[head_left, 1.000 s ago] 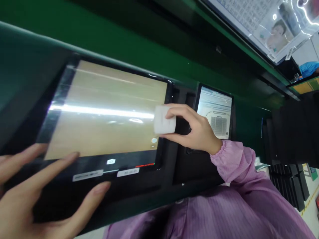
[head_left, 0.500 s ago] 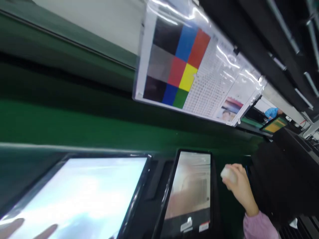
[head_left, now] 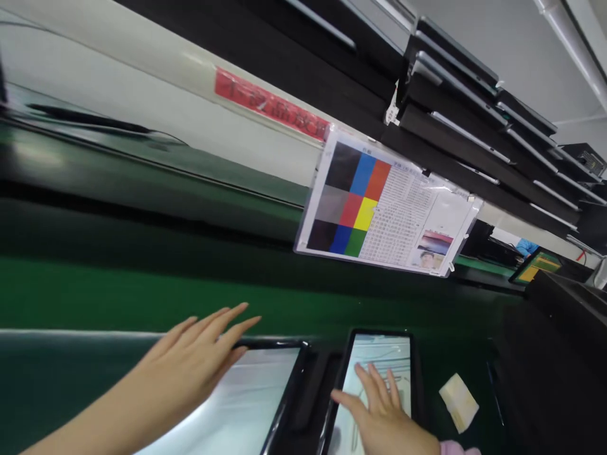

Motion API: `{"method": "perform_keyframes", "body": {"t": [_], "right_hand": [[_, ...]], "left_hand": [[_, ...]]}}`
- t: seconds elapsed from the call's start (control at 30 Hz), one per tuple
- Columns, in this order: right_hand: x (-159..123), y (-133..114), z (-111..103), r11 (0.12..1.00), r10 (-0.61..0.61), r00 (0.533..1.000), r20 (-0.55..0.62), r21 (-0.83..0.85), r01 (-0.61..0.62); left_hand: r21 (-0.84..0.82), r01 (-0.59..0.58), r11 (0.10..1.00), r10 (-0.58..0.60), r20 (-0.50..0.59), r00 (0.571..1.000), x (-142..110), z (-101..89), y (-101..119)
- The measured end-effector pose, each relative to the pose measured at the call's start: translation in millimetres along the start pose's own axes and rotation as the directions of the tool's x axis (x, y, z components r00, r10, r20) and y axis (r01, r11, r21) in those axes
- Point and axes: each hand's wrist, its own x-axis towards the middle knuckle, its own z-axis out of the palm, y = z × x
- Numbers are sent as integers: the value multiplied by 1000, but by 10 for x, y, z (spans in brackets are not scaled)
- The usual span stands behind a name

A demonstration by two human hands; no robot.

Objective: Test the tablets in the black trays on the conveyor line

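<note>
My left hand [head_left: 199, 354] is stretched out with fingers apart above the far edge of the larger lit tablet-like screen [head_left: 256, 392]. Nothing is held in it; whether it touches the screen I cannot tell. Over the smaller black-framed screen [head_left: 403, 354] my right hand [head_left: 379, 411] spreads its fingers, the thumb near the left rim. It holds nothing, and contact with the glass cannot be made out. To its right, a folded whitish cloth-like pad [head_left: 459, 402] lies on the green surface.
A sleeved colour chart [head_left: 355, 208] hangs above the green table [head_left: 118, 291]. Black foam racks [head_left: 455, 126] with slim devices run along the top right. A dark foam block [head_left: 559, 354] stands at the right. Farther back shows a person's blue sleeve [head_left: 526, 248].
My right hand has let go of the whitish pad and moved left over the smaller screen. My left hand has come up over the larger screen. The camera view has tilted upward.
</note>
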Motion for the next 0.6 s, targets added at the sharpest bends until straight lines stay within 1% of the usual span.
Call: {"method": "perform_keyframes", "body": {"t": [0.03,0.07,0.1,0.13,0.17,0.2,0.23,0.27,0.3,0.33,0.37,0.43,0.5,0.6], "right_hand": [[45,29,-25,999,33,999,-42,-36,-34],[94,86,-45,992,87,990,-109,-84,-97],[145,168,-60,976,139,968,-208,-137,-169],[196,270,-70,953,175,930,-325,-180,-242],[245,385,-76,931,185,880,-437,-208,-300],[289,506,-79,920,160,822,-547,-219,-325],[328,625,-79,917,135,775,-617,-218,-334],[362,736,-77,919,115,742,-661,-213,-332],[393,835,-76,921,100,714,-693,-206,-330],[422,918,-74,925,91,690,-718,-197,-326],[450,986,-73,929,82,667,-741,-185,-320],[504,1078,-69,941,64,633,-771,-164,-295],[553,1122,-60,954,51,619,-783,-145,-263],[595,1138,-41,970,53,633,-772,-112,-218]], "left_hand": [[13,-11,1000,10,69,998,23,62,12],[9,-6,1000,5,142,990,39,108,45],[-8,15,1000,-13,209,978,50,135,95],[-26,42,999,-34,272,962,58,142,155],[-38,68,997,-52,327,944,67,131,223],[-42,93,995,-70,378,923,80,104,291],[-39,114,993,-87,425,901,96,64,357],[-37,129,991,-97,472,877,117,17,417],[-37,135,990,-98,509,855,139,-34,468],[-38,134,990,-94,530,843,163,-84,510],[-37,128,991,-89,533,842,184,-132,542],[-27,108,994,-79,515,853,216,-210,583],[-9,91,996,-74,497,864,228,-263,600],[16,75,997,-74,479,875,219,-302,605]]}}
